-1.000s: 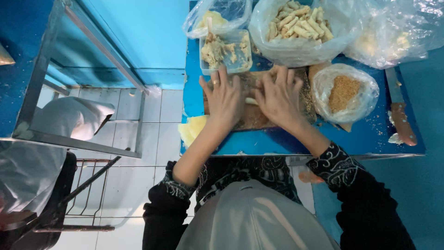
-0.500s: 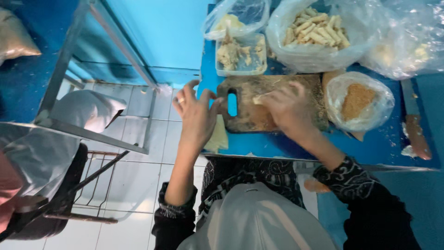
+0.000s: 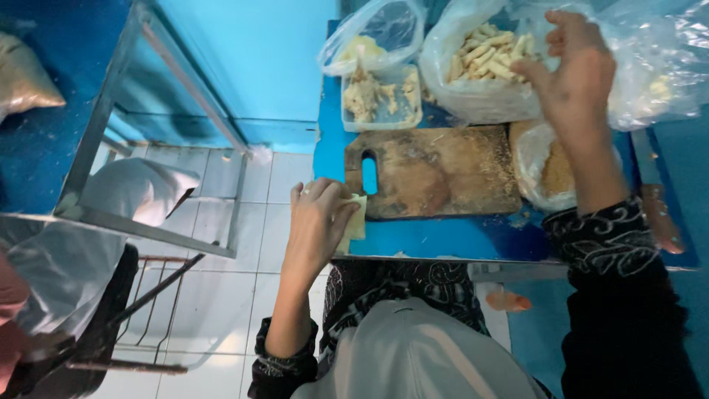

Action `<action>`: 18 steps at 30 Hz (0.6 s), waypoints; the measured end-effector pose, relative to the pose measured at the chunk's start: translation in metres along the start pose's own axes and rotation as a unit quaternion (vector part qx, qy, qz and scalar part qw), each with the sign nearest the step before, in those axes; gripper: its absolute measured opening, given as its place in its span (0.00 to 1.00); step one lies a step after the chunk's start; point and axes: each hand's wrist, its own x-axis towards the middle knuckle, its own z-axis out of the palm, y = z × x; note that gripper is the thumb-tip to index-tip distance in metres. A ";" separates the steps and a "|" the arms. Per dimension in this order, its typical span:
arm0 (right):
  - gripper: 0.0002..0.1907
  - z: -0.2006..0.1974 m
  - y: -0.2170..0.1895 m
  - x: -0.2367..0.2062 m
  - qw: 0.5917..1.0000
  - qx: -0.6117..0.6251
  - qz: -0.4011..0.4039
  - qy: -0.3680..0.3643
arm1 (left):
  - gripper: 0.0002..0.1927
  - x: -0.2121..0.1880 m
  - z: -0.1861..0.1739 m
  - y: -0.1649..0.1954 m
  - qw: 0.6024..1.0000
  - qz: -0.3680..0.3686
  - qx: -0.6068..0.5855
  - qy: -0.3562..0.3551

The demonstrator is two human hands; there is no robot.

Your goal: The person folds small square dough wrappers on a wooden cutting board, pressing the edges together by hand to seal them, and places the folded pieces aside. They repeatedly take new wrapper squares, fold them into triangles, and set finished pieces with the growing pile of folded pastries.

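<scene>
My left hand (image 3: pixel 319 222) rests at the left front corner of the blue table (image 3: pixel 443 238), its fingers on a stack of pale thin wrapper sheets (image 3: pixel 357 219). My right hand (image 3: pixel 572 70) is raised over the back of the table with fingers spread, beside a clear bag of pale rolled sticks (image 3: pixel 484 55); nothing shows in it. A worn wooden cutting board (image 3: pixel 436 171) with a handle hole lies bare between the two hands.
A clear tub of pale filling (image 3: pixel 380 96) and a bag (image 3: pixel 369 37) stand behind the board. A bag of brown crumbs (image 3: pixel 550 174) lies at its right. A metal rack (image 3: pixel 148 140) and tiled floor (image 3: pixel 258 222) lie to the left.
Both hands have left the cutting board. My right hand rose to the bag of rolled sticks at the back. My left hand moved down to the wrapper sheets at the table's corner.
</scene>
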 end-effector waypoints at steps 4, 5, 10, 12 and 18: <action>0.42 0.005 -0.067 -0.035 0.994 0.094 -0.024 -0.041 | 0.08 0.005 -0.005 0.021 0.996 0.072 -0.052 0.033; 0.40 0.024 -0.102 -0.049 0.884 0.432 0.106 -0.146 | 0.09 0.006 -0.006 0.025 0.993 0.079 -0.084 0.029; 0.42 0.042 -0.161 -0.099 0.750 0.549 0.231 -0.287 | 0.12 0.017 0.004 0.035 0.981 0.031 -0.188 0.032; 0.39 0.044 -0.155 -0.100 0.746 0.562 0.234 -0.269 | 0.10 0.020 0.010 0.036 0.982 0.005 -0.181 0.046; 0.34 -0.004 -0.094 -0.090 0.985 0.098 0.067 -0.125 | 0.18 0.009 0.018 0.032 0.985 -0.064 -0.126 0.096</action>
